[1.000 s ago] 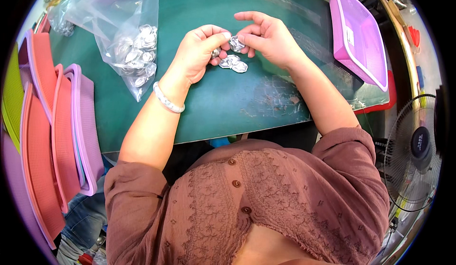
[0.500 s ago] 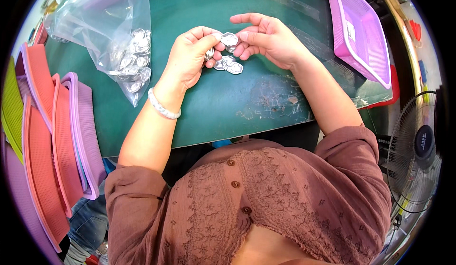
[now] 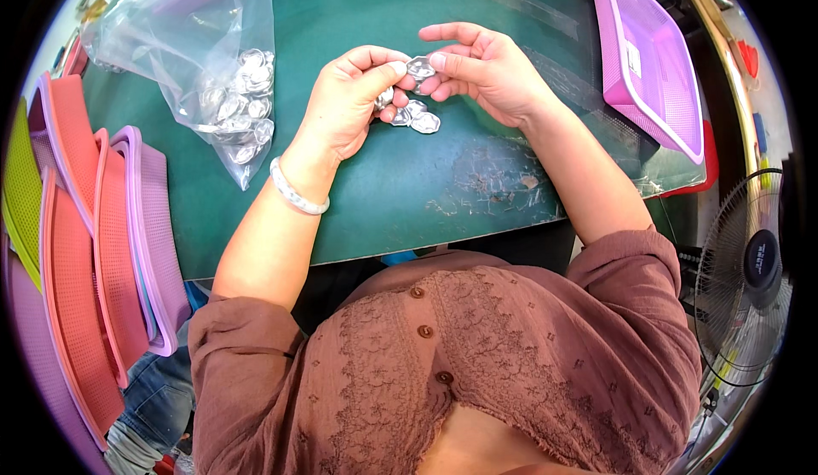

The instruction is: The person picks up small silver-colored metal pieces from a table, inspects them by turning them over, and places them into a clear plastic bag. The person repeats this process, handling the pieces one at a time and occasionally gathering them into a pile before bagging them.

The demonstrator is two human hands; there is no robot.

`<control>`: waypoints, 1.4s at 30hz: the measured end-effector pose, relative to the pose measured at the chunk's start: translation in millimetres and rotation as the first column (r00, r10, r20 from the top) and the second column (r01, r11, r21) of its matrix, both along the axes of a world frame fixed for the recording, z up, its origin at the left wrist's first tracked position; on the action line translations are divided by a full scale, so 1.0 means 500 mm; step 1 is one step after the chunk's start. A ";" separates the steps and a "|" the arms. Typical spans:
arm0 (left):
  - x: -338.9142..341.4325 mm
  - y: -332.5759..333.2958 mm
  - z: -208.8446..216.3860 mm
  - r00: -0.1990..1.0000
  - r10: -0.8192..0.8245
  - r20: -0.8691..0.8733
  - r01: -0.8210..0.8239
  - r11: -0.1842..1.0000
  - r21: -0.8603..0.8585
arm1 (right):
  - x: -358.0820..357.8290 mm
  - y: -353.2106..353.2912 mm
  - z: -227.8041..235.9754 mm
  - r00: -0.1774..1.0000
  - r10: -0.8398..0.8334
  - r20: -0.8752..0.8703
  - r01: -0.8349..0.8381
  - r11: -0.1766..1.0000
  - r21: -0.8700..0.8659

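Between my two hands is a small shiny silver metal disc [image 3: 420, 68] with a wavy rim. My left hand [image 3: 356, 92], with a pale bangle at the wrist, is closed; its thumb and forefinger reach the disc's left edge, and more silver discs [image 3: 384, 98] sit in its curled fingers. My right hand [image 3: 486, 70] pinches the disc's right edge with thumb and fingers, its forefinger stretched out above. Just below the hands, several like discs [image 3: 423, 122] lie in a small heap on the green table mat [image 3: 383, 211].
A clear plastic bag [image 3: 192, 57] with several silver discs lies at the left. Stacked purple, coral and green baskets [image 3: 158, 228] stand beside the table's left edge. A purple basket [image 3: 648, 66] rests at the right; a black fan [image 3: 758, 258] is beyond the table's right corner.
Both hands and the disc have shifted very slightly to the right in the picture, as has the heap. The grip on the disc looks much the same.
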State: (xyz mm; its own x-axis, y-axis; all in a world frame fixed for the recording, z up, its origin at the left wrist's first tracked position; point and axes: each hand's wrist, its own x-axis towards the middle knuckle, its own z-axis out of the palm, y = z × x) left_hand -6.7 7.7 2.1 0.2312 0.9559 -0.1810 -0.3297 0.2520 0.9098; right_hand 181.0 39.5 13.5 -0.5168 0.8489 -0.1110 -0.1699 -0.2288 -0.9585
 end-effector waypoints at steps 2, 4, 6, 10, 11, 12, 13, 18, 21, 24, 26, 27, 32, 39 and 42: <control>0.001 0.000 0.001 1.000 0.006 0.023 -0.006 1.000 0.000 | 0.000 0.000 -0.003 1.000 -0.010 -0.006 0.010 0.999 0.040; 0.003 0.000 0.004 0.997 0.017 0.077 -0.015 1.000 -0.023 | 0.001 0.001 -0.005 1.000 -0.017 -0.012 0.018 0.997 0.073; 0.003 0.000 0.005 0.995 0.026 0.101 -0.022 0.999 -0.041 | -0.002 0.002 -0.013 0.997 -0.044 0.071 0.029 0.978 0.207; 0.002 -0.001 0.002 0.998 -0.011 0.057 0.015 0.998 -0.065 | -0.012 -0.009 -0.012 0.982 -0.126 0.139 0.063 0.919 0.390; 0.001 -0.002 0.003 0.999 -0.031 0.037 0.033 0.997 -0.070 | -0.014 -0.013 -0.011 0.974 -0.167 0.155 0.083 0.891 0.445; 0.000 -0.003 0.003 0.995 -0.073 0.065 0.079 0.993 -0.090 | -0.016 -0.016 -0.011 0.963 -0.209 0.168 0.100 0.861 0.500; -0.003 -0.004 0.004 0.989 -0.115 0.093 0.125 0.986 -0.109 | -0.017 -0.018 -0.011 0.952 -0.251 0.178 0.114 0.826 0.552; 0.003 -0.008 0.003 0.996 -0.037 0.078 0.041 0.997 -0.058 | -0.016 -0.014 -0.018 0.974 -0.148 0.169 0.029 0.828 0.560; 0.004 -0.002 -0.004 0.998 0.043 0.050 -0.044 0.999 0.022 | -0.014 -0.010 -0.020 0.996 -0.051 0.076 0.006 0.865 0.502; 0.007 -0.004 -0.004 0.997 0.072 -0.001 -0.072 0.991 0.112 | -0.016 -0.010 -0.016 0.997 -0.071 0.011 0.058 0.882 0.468; 0.014 -0.011 0.000 0.991 0.115 -0.074 -0.099 0.976 0.194 | -0.018 -0.009 -0.016 0.995 -0.095 -0.022 0.095 0.883 0.460; 0.015 -0.013 0.002 0.989 0.117 -0.087 -0.096 0.972 0.215 | -0.018 -0.009 -0.018 0.995 -0.097 -0.034 0.102 0.881 0.461; 0.018 -0.017 0.005 0.981 0.129 -0.143 -0.087 0.959 0.269 | -0.022 -0.013 -0.018 0.992 -0.123 -0.021 0.116 0.840 0.531; 0.015 -0.011 -0.004 0.994 0.084 -0.070 -0.061 0.956 0.286 | -0.021 -0.022 -0.008 0.976 -0.201 0.082 0.070 0.651 0.756; 0.011 -0.009 -0.006 0.997 0.065 -0.040 -0.053 0.970 0.238 | -0.021 -0.019 -0.010 0.976 -0.204 0.073 0.076 0.639 0.766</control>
State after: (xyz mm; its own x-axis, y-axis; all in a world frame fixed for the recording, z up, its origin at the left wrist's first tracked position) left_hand -1.0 3.0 -1.0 0.1696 0.9846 0.0424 -0.2928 0.0093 0.9561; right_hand 170.6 30.2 8.4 -0.4175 0.7298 0.5413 0.0114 0.5999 -0.8000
